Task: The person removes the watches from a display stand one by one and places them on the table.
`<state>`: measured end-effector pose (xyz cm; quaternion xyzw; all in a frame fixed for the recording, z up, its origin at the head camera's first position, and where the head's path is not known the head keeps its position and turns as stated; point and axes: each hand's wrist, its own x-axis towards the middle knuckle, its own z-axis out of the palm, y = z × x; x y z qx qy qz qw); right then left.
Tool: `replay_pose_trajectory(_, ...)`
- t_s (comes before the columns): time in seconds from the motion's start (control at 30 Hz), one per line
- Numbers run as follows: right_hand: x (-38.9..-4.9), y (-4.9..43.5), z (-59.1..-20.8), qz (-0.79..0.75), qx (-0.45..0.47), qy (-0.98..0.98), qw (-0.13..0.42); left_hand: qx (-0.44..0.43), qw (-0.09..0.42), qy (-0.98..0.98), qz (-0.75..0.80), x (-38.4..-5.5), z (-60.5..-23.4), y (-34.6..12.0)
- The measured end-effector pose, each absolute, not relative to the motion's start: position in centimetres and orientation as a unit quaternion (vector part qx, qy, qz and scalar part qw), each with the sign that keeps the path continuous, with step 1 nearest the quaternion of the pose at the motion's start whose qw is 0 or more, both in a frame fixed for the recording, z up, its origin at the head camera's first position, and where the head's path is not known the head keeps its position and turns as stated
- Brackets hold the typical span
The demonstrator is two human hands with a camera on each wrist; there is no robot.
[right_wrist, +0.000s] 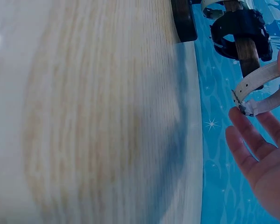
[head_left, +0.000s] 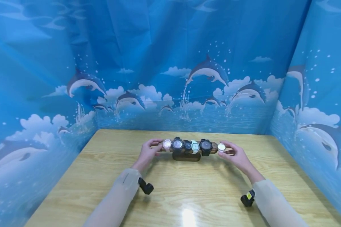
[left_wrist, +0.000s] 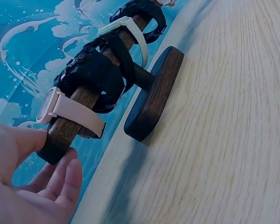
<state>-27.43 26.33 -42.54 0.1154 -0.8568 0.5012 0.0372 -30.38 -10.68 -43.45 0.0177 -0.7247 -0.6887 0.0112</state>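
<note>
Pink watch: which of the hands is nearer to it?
Left. The left hand holds the wooden bar at the end beside the pink watch; the right hand holds a white watch at the opposite end.

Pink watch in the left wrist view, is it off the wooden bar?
No, the pink watch's strap loops around the wooden bar, near the end that the left hand grips.
</note>
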Motion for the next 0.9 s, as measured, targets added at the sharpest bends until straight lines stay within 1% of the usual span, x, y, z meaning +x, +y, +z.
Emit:
replay_pose_trajectory(0.37,-26.2,26.4,-42.8,0.511,0.118,-0.851,0.038,0.007,0.033,-0.716,-0.697,-30.4,-44.0,-10.5)
replay_pose_trajectory(0.6,-25.7,26.6,-43.3,0.514,0.122,-0.848,0.028,0.01,0.047,-0.719,-0.694,-30.5,-44.0,-10.5)
replay_pose_trajectory(0.9,-25.0,25.9,-43.0,0.506,0.123,-0.853,0.028,0.02,0.042,-0.726,-0.686,-30.5,-44.0,-10.4)
